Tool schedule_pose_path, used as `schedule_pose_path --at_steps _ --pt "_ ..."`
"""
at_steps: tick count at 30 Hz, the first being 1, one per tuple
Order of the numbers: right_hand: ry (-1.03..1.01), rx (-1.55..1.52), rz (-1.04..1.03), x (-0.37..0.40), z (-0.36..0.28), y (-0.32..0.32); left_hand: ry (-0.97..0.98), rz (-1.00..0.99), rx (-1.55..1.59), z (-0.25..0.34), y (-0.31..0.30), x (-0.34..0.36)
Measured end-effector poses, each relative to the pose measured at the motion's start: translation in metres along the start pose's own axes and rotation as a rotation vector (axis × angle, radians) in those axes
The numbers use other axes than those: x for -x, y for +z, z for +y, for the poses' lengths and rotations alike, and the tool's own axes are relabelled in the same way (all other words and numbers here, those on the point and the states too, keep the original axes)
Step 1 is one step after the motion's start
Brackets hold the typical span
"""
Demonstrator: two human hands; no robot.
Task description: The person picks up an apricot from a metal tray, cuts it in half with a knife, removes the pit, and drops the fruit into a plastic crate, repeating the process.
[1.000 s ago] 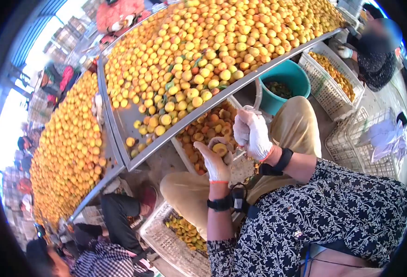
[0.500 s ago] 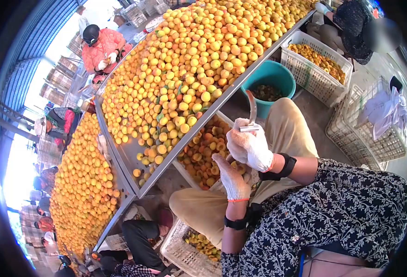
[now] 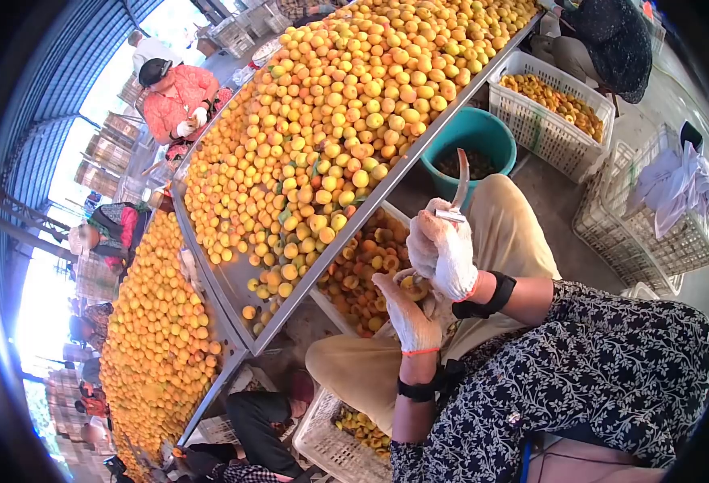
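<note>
My right hand point(image 3: 445, 256), in a white glove, is closed round a knife point(image 3: 461, 181) with a curved blade pointing up and a metal part across the fingers. My left hand point(image 3: 409, 315), also gloved, is just below it with the thumb raised; a cut yellow fruit point(image 3: 412, 282) shows between the two hands, against the left fingers, which are partly hidden. Beyond them sits a crate of cut fruit point(image 3: 362, 278). Whole yellow-orange fruit point(image 3: 330, 113) is heaped on the metal-edged table point(image 3: 334, 262).
A teal bucket point(image 3: 503, 145) stands beyond my knee. White crates point(image 3: 523, 109) line the right side, one holding fruit; another crate point(image 3: 330, 451) is below my left leg. Co-workers sit around the tables, one in a red patterned top point(image 3: 173, 101). A second fruit heap point(image 3: 157, 338) lies left.
The view has shifted slightly. The knife and my right hand have turned, with the blade now leaning the other way. My left hand remains close below.
</note>
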State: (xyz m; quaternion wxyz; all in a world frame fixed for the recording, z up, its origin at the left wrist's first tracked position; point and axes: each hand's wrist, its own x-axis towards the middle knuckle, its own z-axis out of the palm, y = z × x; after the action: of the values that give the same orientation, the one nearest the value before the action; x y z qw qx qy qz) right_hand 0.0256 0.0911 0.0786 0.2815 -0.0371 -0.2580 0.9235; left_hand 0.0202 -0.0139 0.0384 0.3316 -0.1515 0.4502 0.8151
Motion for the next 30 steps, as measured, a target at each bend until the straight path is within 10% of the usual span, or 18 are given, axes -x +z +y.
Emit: schedule_pose_path --at_steps 12,14,17,20,26,30 --pt "-0.284 -0.084 -0.366 0.003 0.009 0.0 0.403 0.076 -0.011 -0.006 0.037 0.017" --pt "-0.325 0.156 -0.254 0.013 0.017 -0.013 0.952 0.075 -0.829 -0.015 0.016 0.001" --pt "-0.427 0.334 -0.256 0.018 0.013 0.005 1.243 0.118 -1.052 -0.02 0.008 -0.016" --pt "-0.317 0.237 -0.073 0.011 0.017 0.002 0.62 -0.02 -0.354 -0.029 0.002 -0.018" --pt "-0.007 0.137 0.179 -0.01 0.003 0.005 0.647 0.129 -0.62 -0.024 0.006 -0.016" --pt "-0.406 0.466 -0.045 0.008 0.032 -0.016 0.734 0.038 -0.612 -0.032 -0.006 -0.031"
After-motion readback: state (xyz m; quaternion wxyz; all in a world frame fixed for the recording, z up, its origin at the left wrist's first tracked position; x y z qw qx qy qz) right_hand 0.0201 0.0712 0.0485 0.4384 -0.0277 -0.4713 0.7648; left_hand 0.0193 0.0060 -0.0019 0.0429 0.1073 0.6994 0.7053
